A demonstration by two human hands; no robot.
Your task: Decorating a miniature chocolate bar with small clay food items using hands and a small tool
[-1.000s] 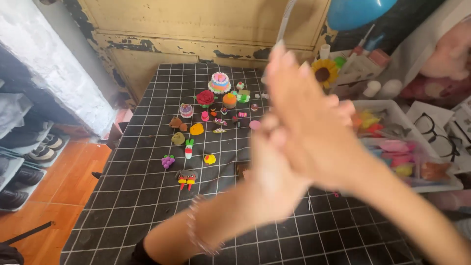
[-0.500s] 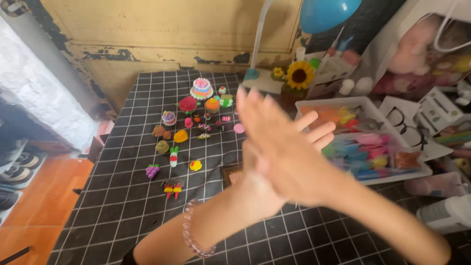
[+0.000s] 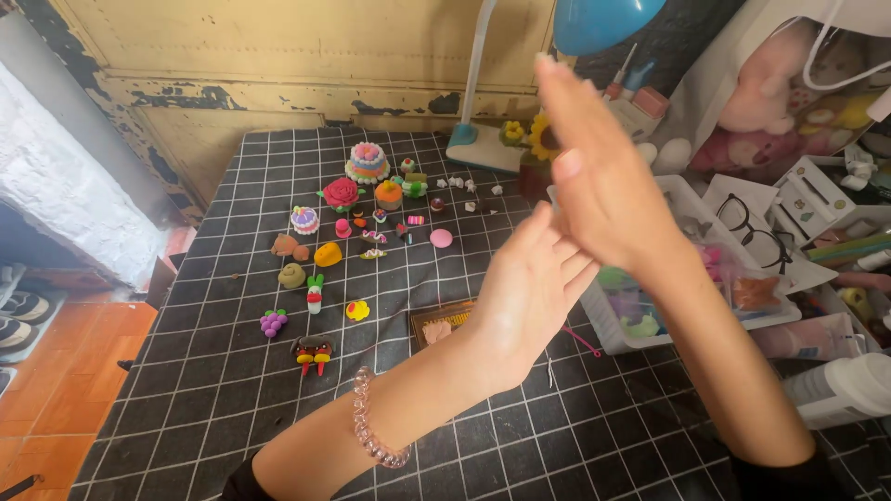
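Pressing our flat, empty left hand (image 3: 531, 289) against right hand (image 3: 603, 181); clay figures (image 3: 345, 243) beyond left, tray (image 3: 601, 327) under right, hiding pt.

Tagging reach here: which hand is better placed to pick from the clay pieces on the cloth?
Left, probably. The left hand sits lower and nearer the clay pieces, which lie to its side. The right hand is raised against it, above the white tray. Both look empty.

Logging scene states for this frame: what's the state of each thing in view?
left hand: open, palm up, empty
right hand: open, flat, above left, empty
lamp: upright, lit or not unclear
glasses: unfolded, lying flat
white bin: uncovered, filled
clay figures: spread on the tabletop
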